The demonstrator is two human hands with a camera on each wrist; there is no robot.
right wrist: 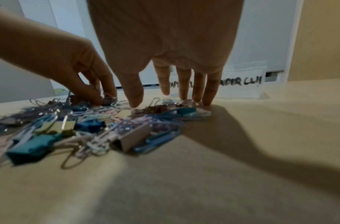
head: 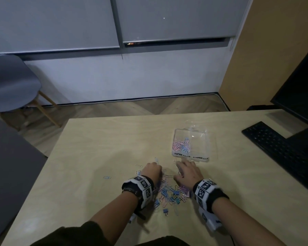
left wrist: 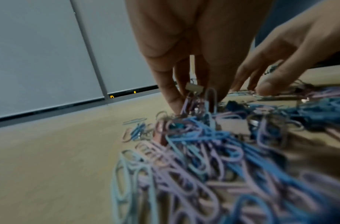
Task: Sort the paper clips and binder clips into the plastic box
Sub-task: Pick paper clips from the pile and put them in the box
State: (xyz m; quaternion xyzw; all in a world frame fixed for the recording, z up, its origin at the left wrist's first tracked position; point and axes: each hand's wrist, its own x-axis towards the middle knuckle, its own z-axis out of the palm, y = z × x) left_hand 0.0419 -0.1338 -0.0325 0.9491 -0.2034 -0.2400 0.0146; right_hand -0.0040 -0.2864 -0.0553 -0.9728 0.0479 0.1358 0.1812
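Note:
A mixed pile of pastel paper clips and binder clips (head: 169,192) lies on the wooden table in front of me. My left hand (head: 152,170) is over the pile's far left part. In the left wrist view its fingers (left wrist: 165,91) pinch a small pale binder clip (left wrist: 193,87) with paper clips tangled below it. My right hand (head: 185,168) reaches down with straight fingers (right wrist: 210,89), their tips on clips at the pile's far right edge. The clear plastic box (head: 191,158) stands just beyond, with pink and blue paper clips (head: 181,145) in its left compartment; its lettered wall (right wrist: 242,84) shows behind my right hand.
A black keyboard (head: 281,151) and a dark monitor (head: 300,96) take up the table's right side. A loose blue paper clip (head: 107,177) lies left of the pile. A grey chair (head: 11,86) stands on the floor at the far left.

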